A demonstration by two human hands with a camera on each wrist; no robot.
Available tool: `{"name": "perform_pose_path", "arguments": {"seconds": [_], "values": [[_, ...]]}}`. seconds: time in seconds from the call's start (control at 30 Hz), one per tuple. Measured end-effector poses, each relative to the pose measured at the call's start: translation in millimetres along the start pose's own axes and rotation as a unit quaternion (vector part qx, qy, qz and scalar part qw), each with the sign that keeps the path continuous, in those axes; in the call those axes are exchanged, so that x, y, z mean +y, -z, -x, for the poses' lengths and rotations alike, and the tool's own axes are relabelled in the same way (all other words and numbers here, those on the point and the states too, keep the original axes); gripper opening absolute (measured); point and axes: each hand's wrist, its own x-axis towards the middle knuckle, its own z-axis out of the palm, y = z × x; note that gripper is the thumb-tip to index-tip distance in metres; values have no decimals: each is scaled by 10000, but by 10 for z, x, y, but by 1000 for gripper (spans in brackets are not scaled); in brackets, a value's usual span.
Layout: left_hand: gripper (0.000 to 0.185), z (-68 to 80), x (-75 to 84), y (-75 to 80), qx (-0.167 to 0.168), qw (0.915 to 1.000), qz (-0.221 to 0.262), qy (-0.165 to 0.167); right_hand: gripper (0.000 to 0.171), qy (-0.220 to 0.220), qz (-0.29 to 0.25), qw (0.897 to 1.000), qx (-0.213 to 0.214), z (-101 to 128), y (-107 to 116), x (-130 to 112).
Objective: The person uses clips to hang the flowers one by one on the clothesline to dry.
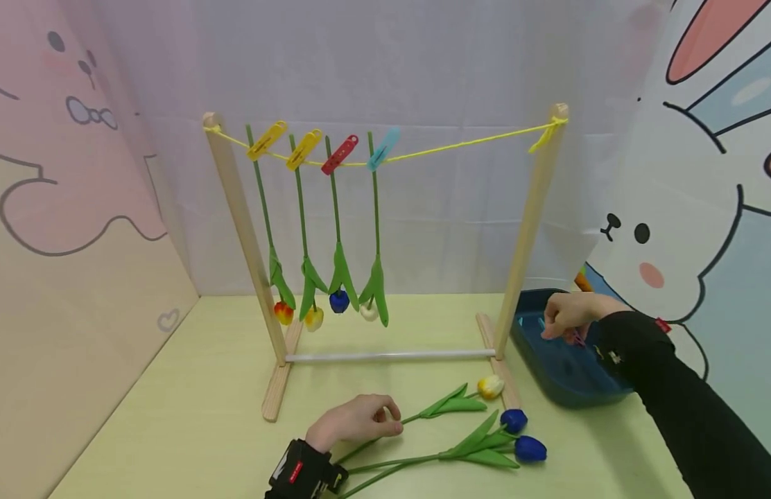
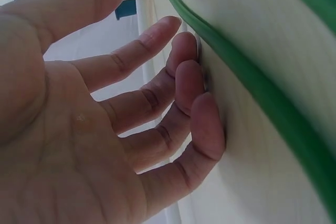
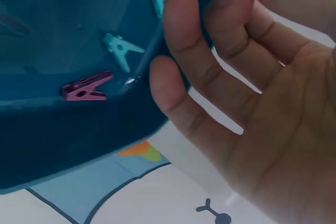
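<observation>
My left hand (image 1: 362,420) rests on the table with loosely bent fingers beside the green stem of a yellow-and-white artificial tulip (image 1: 490,387). In the left wrist view the palm is bare and the stem (image 2: 226,51) runs past the fingertips. Two blue tulips (image 1: 530,449) lie just in front. My right hand (image 1: 569,315) hovers over a dark blue bin (image 1: 563,395), its fingers loosely bent and nothing visible in them. Inside the bin, the right wrist view has a purple clothespin (image 3: 86,86) and a teal clothespin (image 3: 122,51), with another teal one close to the fingertips.
A wooden frame (image 1: 527,229) with a yellow string (image 1: 463,144) stands behind. Tulips hang upside down along its left half, from yellow (image 1: 267,141), red (image 1: 340,154) and light blue (image 1: 383,149) clothespins. The frame's right foot (image 1: 500,381) is beside the bin.
</observation>
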Motion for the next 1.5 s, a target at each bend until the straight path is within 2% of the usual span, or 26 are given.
{"name": "perform_pose_path", "arguments": {"seconds": [0.1, 0.23, 0.33, 0.47, 0.6, 0.9, 1.23, 1.5], "values": [[22, 0, 10, -9, 25, 10000, 28, 19, 32, -104, -75, 9999, 93, -122, -53, 41], [22, 3, 23, -13, 56, 10000, 72, -1, 21, 62, -86, 9987, 489, -231, -121, 103], [23, 7, 33, -12, 75, 9999, 96, -15, 12, 218, 165, 9958, 877, -285, -167, 150], [22, 13, 34, -3, 96, 9999, 103, -21, 20, 421, 591, 9908, 1142, -354, -226, 195], [22, 14, 26, 2, 117, 9999, 76, -9, 34, 467, 653, 9911, 1058, -401, -282, 200], [25, 12, 22, -17, 125, 9999, 10, 31, 59, -372, 529, 9949, 779, -491, -414, 196], [25, -12, 1, -23, 118, 9998, 54, 131, 65, -543, 470, 9955, 620, -563, -444, 193], [28, -14, -11, -7, 88, 9999, 73, 43, 67, -486, 725, 9949, 497, -561, -442, 183]]}}
